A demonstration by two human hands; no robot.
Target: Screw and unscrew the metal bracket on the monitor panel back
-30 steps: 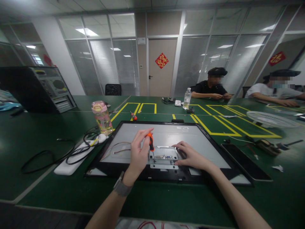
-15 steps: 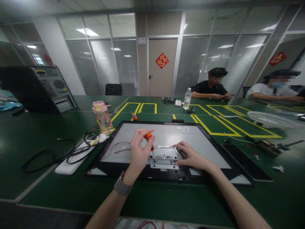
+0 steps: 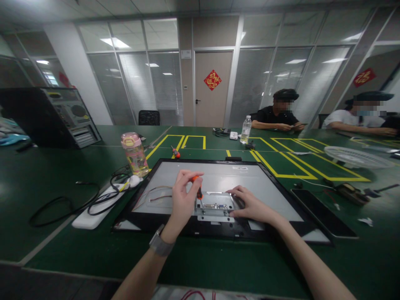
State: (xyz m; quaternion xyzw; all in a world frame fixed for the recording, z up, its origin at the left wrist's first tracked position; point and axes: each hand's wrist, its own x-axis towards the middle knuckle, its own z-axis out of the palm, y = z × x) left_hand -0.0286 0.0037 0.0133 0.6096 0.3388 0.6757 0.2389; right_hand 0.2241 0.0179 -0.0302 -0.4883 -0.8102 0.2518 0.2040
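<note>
My left hand [image 3: 185, 196] grips the orange and black handle of a screwdriver [image 3: 199, 193] between thumb and fingers. The shaft points down at the left end of a metal bracket [image 3: 215, 218] with connector ports along its near side. My right hand [image 3: 250, 204] clasps the right end of that bracket, thumb at the near corner and fingers at the far one. The bracket rests on the back of a flat display panel [image 3: 225, 177] with a black frame, lying on the table. A thin cable [image 3: 161, 196] lies on the panel left of my left hand.
To the left are a pink-lidded bottle [image 3: 134, 154], a white power strip [image 3: 93, 214] with black cords and a computer case [image 3: 46, 116]. To the right lie a black phone [image 3: 321, 212] and a white fan grille [image 3: 356, 156]. Two people sit across the green table [image 3: 200, 266].
My left fingers have shifted slightly on the screwdriver, and its handle has turned or tilted a little. The right hand and the bracket stay in place.
</note>
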